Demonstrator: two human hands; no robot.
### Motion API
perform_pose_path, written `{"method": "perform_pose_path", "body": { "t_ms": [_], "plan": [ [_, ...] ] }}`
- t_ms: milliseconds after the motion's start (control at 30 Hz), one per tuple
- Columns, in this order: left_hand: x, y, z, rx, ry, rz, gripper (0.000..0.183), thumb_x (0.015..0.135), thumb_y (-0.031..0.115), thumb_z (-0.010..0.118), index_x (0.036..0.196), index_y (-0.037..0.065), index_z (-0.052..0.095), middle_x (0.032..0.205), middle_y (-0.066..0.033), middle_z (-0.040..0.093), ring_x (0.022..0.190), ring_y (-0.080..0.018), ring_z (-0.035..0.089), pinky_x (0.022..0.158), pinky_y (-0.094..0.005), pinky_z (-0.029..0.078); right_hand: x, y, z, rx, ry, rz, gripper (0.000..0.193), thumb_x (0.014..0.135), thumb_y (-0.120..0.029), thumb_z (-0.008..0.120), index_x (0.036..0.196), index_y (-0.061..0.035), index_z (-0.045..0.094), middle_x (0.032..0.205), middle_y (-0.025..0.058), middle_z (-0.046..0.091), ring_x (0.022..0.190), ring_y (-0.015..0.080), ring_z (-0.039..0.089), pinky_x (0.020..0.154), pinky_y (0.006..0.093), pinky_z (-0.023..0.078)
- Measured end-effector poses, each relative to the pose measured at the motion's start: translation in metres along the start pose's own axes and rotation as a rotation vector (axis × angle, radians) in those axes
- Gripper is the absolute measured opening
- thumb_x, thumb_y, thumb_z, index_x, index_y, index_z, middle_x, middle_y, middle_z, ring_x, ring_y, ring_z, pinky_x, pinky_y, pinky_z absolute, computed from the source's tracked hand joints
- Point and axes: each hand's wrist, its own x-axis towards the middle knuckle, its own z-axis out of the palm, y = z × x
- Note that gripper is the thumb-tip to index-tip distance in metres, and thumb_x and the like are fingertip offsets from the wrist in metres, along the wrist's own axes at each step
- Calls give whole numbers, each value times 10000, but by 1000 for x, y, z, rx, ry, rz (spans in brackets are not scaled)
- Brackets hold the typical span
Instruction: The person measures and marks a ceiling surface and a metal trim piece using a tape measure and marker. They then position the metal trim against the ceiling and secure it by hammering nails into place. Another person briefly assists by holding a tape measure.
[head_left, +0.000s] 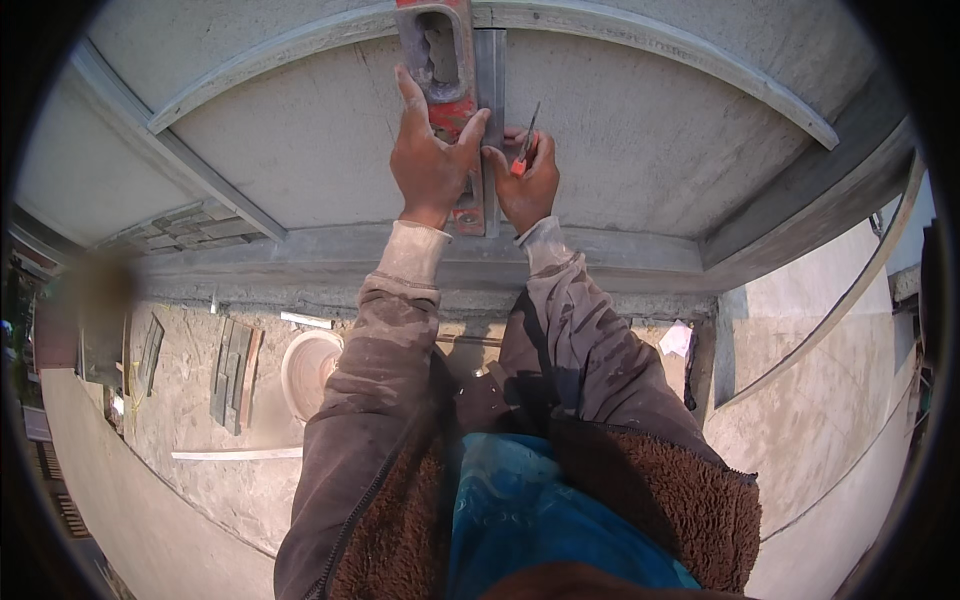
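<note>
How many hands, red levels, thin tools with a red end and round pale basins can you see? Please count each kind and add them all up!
Hands: 2 (left hand and right hand)
Red level: 1
Thin tool with a red end: 1
Round pale basin: 1
Total: 5

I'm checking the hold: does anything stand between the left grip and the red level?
Nothing visible does: the left grip lies directly against the level. The right grip, holding a tool, is to its right.
</note>
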Motion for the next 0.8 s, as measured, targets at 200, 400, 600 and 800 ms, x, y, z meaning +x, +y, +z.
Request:
{"method": "perform_pose_path", "body": {
  "t_ms": [200, 400, 600, 800],
  "plan": [
    [10, -7, 16, -341, 30, -24, 908, 757, 267, 866, 1433, -50, 349, 1158, -179, 638, 1023, -235, 665, 846, -316, 543, 5, -8, -4, 15, 45, -19, 404, 812, -148, 808, 1106, -31, 557, 940, 87, 658, 825, 174, 650, 749, 306, 509],
    [25, 0, 8, -627, -116, -266, 658, 793, 313, 853, 1223, -17, 481, 1096, -106, 623, 977, -159, 626, 854, -284, 516, 10, -22, -11, -46, 2, 35, 413, 819, -156, 809, 1102, -25, 538, 995, 85, 650, 866, 157, 629, 781, 293, 495],
    [24, -5, 7, -803, -113, -381, 608, 807, 367, 839, 1168, -11, 528, 1024, -76, 644, 919, -131, 622, 810, -279, 517, 8, -21, -8, 24, -30, 20, 432, 843, -140, 803, 1117, -18, 492, 1077, 84, 632, 908, 140, 589, 830, 284, 474],
    [30, -5, 4, -820, -167, -361, 562, 800, 376, 845, 1116, -6, 580, 1004, -73, 665, 878, -122, 624, 786, -273, 518, 8, -19, -12, 1, -34, 21, 435, 844, -168, 808, 1109, -21, 496, 1080, 88, 627, 928, 147, 591, 840, 291, 472]
  ]
}}
